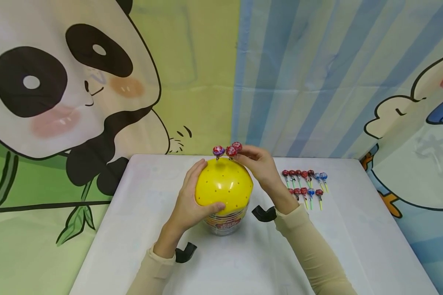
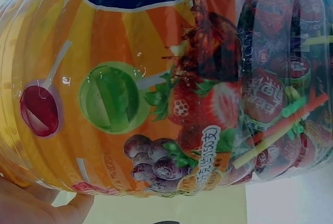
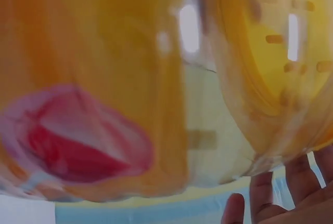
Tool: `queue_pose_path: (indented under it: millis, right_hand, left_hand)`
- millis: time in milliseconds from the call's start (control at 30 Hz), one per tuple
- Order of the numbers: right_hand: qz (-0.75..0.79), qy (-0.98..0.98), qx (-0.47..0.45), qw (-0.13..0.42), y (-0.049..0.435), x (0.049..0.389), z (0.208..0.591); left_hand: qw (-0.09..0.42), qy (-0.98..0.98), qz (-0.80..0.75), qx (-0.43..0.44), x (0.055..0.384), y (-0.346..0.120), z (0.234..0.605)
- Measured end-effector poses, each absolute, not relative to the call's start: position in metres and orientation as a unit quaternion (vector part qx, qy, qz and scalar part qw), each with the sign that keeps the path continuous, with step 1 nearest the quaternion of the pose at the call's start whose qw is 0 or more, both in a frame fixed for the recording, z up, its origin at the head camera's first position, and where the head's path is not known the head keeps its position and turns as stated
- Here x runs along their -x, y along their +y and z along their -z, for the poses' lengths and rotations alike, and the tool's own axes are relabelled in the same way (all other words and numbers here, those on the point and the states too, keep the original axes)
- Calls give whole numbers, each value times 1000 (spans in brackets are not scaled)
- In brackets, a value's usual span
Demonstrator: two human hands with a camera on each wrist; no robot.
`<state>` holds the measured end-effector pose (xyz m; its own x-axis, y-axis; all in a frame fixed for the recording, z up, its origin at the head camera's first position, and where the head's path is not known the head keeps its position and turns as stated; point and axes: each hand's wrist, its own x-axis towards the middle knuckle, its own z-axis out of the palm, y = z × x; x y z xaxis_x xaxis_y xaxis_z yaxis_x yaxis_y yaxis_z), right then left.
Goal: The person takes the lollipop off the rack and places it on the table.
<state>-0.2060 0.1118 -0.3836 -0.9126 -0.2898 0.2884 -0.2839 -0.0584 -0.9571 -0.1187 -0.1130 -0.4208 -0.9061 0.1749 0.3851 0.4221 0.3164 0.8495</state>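
A clear jar with an orange label and a domed yellow lid dotted with small holes stands on the table. My left hand grips the lid's left side, its thumb across the front. Above the dome, a purple-and-red lollipop stands upright in the lid. Beside it are two red-wrapped lollipops, close together. My right hand pinches at these two with thumb and forefinger; which stick it holds is hidden. More wrapped lollipops fill the jar's base in the left wrist view.
Two rows of lollipops with red or blue wrappers lie on the white table, right of the jar. Black curved wrist pieces stick out from both sleeves. A cartoon-printed curtain hangs behind the table.
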Motion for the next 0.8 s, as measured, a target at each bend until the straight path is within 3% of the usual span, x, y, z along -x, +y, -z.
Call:
queue_pose_path:
  millis: [367, 800]
  right_hand:
    - [735, 643, 202, -68, 124, 205, 377]
    - [683, 722, 82, -81, 201, 195, 414]
  left_hand:
    - [112, -803, 557, 181, 119, -113, 422]
    - [107, -803, 559, 176, 118, -112, 420]
